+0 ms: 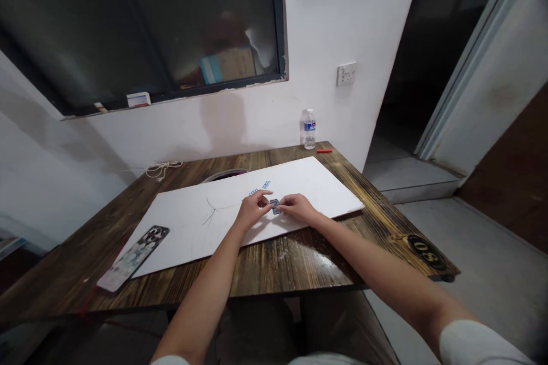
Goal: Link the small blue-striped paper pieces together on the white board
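Observation:
My left hand and my right hand meet over a white board. Between their fingertips is a small flat dark blue-grey piece with a lighter pattern; its exact kind is too small to make out. Both hands pinch it, the left from one side and the right from the other. Just beyond the left hand, small blue openwork shapes show on the board, partly covered by my fingers. Thin dark lines mark the board's surface further left.
The board lies on a dark wooden table. A long patterned case overlaps its left corner. At the back are a white cable, a round rim, a water bottle and a red stick-like object. A wall stands behind.

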Demonstrator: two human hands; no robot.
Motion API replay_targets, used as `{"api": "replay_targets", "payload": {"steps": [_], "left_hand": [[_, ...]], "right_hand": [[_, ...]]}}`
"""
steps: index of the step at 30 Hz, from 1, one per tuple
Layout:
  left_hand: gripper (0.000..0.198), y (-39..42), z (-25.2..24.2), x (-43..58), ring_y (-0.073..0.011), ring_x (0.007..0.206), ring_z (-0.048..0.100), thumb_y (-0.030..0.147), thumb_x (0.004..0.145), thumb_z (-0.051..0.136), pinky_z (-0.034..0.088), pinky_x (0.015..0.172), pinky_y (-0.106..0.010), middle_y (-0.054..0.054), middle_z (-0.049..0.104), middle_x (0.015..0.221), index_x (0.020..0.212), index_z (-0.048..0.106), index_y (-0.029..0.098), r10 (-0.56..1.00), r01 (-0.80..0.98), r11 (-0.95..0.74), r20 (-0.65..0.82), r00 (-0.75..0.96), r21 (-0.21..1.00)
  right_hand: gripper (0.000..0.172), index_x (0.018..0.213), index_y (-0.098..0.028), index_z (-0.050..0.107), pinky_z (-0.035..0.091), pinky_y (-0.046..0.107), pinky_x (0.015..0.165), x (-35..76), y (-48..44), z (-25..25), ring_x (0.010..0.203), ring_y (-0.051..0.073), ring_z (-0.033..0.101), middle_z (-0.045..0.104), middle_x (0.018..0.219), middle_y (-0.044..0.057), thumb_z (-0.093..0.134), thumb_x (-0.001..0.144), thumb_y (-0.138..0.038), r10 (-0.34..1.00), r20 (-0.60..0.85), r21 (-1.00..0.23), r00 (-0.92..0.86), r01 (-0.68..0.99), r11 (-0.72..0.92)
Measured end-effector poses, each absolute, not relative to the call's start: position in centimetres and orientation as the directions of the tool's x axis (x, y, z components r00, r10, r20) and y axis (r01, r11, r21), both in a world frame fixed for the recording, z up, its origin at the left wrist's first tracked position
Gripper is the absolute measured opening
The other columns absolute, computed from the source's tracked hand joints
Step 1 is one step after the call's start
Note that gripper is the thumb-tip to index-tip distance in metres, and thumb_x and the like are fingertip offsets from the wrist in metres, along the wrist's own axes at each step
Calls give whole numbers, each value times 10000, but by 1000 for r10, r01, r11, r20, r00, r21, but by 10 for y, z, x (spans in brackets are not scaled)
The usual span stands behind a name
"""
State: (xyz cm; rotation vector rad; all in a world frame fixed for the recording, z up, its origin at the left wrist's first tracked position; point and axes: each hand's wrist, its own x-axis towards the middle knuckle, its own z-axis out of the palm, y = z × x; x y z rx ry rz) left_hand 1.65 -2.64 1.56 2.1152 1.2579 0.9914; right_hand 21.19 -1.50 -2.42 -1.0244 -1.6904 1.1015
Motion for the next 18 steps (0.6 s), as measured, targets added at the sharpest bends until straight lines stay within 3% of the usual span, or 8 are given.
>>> {"api": "replay_targets", "payload": {"steps": [3, 7, 11, 15, 18], "left_hand": [[384, -25, 16, 15, -161, 715, 619, 387, 758, 661, 467, 694, -263, -18, 679, 759, 1096, 656, 204, 899, 522, -438, 356, 254, 732], [302, -16, 17, 5, -151, 659, 597, 384, 767, 631, 457, 642, -251, -11, 669, 720, 997, 692, 197, 917, 532, -356, 397, 39, 768], [223, -8, 14, -12, -165, 731, 626, 313, 773, 622, 464, 692, -260, -39, 708, 832, 945, 705, 198, 919, 607, -215, 368, -138, 765], [196, -3, 6, -25, -201, 784, 631, 304, 753, 655, 447, 708, -288, -82, 714, 947, 905, 717, 198, 948, 809, -98, 301, -101, 579], [220, -1, -1, -29, -236, 831, 617, 389, 744, 682, 439, 732, -314, -100, 702, 916, 853, 730, 204, 948, 880, -165, 319, 16, 446]], "right_hand": [[302, 681, -177, 715, 397, 251, 553, 214, -16, -19, 549, 147, 568, 664, 579, 13, 717, 664, -479, 934, 226, -951, -275, 146, 273], [332, 698, -174, 696, 442, 265, 596, 220, -16, -10, 573, 150, 586, 669, 620, 21, 727, 644, -500, 957, 219, -972, -191, 39, 230], [328, 688, -174, 675, 450, 272, 601, 225, -14, -6, 566, 142, 573, 648, 612, 15, 748, 616, -485, 980, 173, -985, -101, -39, 170], [341, 685, -169, 666, 460, 286, 616, 228, -13, -5, 564, 138, 564, 634, 610, 10, 763, 596, -483, 985, 159, -984, -72, -92, 152], [346, 677, -168, 662, 465, 292, 620, 227, -13, -4, 563, 138, 562, 632, 611, 10, 769, 583, -483, 986, 154, -983, -67, -107, 146]]}}
